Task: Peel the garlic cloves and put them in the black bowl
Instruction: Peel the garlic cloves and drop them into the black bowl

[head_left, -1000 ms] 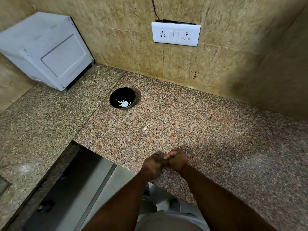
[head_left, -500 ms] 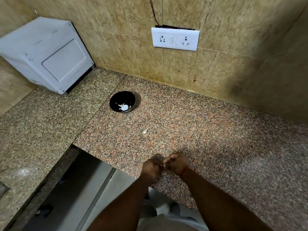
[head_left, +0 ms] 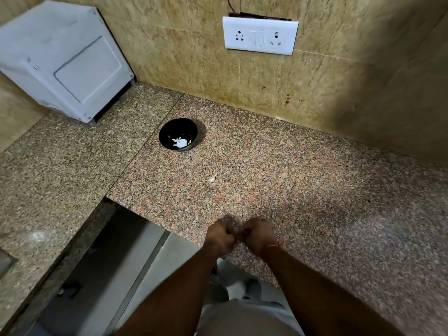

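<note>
The black bowl (head_left: 179,127) stands on the granite counter (head_left: 303,180) towards the back left, with a white peeled garlic piece (head_left: 181,142) and some slivers inside. One loose garlic clove (head_left: 212,178) lies on the counter between the bowl and my hands. My left hand (head_left: 220,236) and my right hand (head_left: 259,235) are curled into fists at the counter's front edge. Their fingertips are close together around something small, which the fingers hide.
A white appliance (head_left: 65,64) sits tilted in the back left corner. A white socket plate (head_left: 260,35) is on the tiled wall. The counter is L-shaped, and below its front edge at the lower left there is a drop to the floor (head_left: 109,275).
My hands have stayed at the front edge and drawn slightly apart. The view has shifted a little. The bowl and the loose clove have not moved.
</note>
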